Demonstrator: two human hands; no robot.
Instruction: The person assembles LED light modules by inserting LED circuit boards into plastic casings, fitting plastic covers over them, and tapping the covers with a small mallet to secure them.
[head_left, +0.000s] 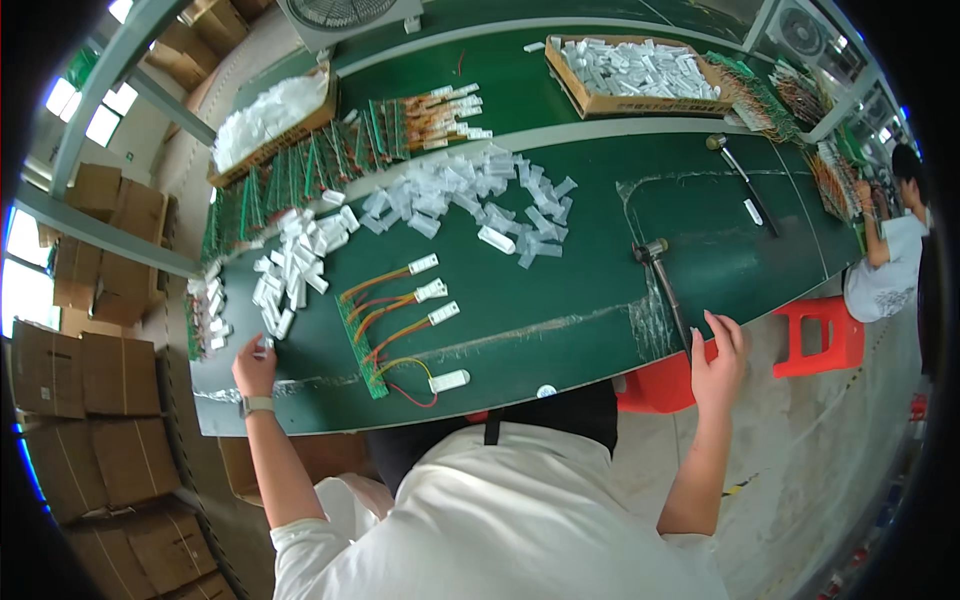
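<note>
My left hand (255, 370) is at the table's left front edge, its fingertips closed on a small pale piece (264, 346), mostly hidden by the fingers. Just beyond lies a pile of white plastic housings (295, 262). Over the front edge at the right, my right hand (717, 362) has its fingers apart and holds nothing. A hammer (668, 285) lies beside it, handle end near the fingers. Between my hands a green circuit board (360, 340) lies flat, with red, orange and yellow wires leading to several white housings (443, 313). Clear plastic sleeves (430, 190) lie heaped farther back.
Wired green boards (310, 165) stand in a row at the back, beside a carton of clear pieces (275, 118). A carton of white housings (640, 75) sits far right. A second hammer (745, 180), red stools (822, 335) and another person (890, 245) are at the right.
</note>
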